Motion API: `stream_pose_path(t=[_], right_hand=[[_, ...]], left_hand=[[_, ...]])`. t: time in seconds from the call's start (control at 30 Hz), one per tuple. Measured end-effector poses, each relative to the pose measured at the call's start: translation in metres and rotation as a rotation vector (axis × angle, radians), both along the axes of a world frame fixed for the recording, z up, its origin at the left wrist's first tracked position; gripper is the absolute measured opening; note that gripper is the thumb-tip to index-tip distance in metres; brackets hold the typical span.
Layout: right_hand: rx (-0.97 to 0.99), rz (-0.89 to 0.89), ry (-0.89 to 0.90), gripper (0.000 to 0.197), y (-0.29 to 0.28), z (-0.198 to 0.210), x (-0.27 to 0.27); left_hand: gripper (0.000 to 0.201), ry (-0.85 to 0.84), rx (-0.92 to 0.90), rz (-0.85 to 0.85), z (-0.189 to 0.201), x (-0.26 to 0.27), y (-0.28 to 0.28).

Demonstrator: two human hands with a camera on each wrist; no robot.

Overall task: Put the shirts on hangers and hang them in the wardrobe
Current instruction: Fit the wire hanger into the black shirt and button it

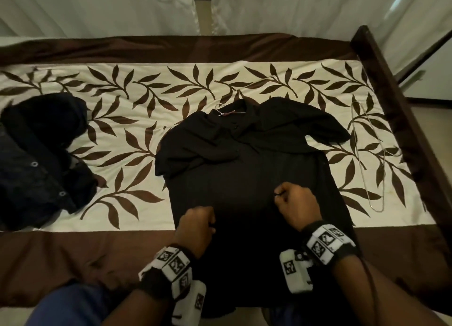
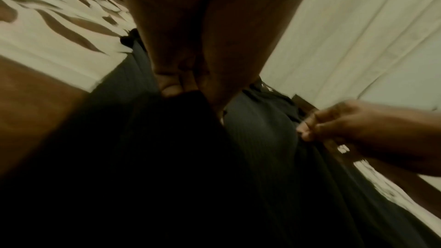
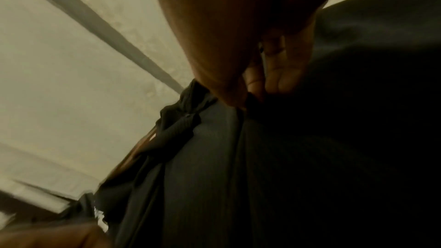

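Both grips pinch cloth: left hand and right hand curl tightly on the black shirt, probably tugging it straight over its hanger.

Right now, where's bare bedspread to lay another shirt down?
Free: the strip between the dark clothes pile and the black shirt, and the band behind its collar. Crowded: right side, where a wire hanger lies.

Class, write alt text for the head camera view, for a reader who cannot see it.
Two hands, the left hand and the right hand, pinch the lower front of a black collared shirt spread on a cream bedspread with brown leaves, a thin metal hanger at its collar. A dark button-up garment lies left; a spare wire hanger lies right.
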State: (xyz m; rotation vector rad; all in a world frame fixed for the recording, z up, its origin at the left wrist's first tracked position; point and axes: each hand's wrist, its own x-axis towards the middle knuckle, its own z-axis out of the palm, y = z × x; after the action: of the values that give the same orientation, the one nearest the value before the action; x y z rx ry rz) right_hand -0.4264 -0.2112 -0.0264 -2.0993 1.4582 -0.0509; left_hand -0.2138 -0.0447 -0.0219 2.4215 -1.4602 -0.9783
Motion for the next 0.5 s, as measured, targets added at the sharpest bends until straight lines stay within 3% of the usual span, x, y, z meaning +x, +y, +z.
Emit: stream_pose_path(t=[0.2, 0.3, 0.37, 0.43, 0.5], right_hand=[[0.004, -0.220, -0.346, 0.013, -0.002, 0.032, -0.062], [0.081, -0.288, -0.398, 0.014, 0.003, 0.036, -0.087], [0.012, -0.342, -0.430, 0.015, 0.006, 0.042, -0.095], [-0.031, -0.432, -0.511, 0.016, 0.007, 0.052, -0.099], [-0.023, -0.509, -0.573, 0.019, 0.008, 0.059, -0.100]], left_hand=[[0.027, 0.258, 0.098, -0.021, 0.070, 0.048, 0.065], [0.039, 0.236, 0.024, 0.056, 0.095, 0.065, 0.101], [0.050, 0.156, 0.019, 0.094, 0.104, 0.071, 0.123], [0.044, 0.092, 0.077, -0.035, 0.111, 0.072, 0.138], [0.030, 0.140, 0.175, -0.213, 0.115, 0.064, 0.144]])
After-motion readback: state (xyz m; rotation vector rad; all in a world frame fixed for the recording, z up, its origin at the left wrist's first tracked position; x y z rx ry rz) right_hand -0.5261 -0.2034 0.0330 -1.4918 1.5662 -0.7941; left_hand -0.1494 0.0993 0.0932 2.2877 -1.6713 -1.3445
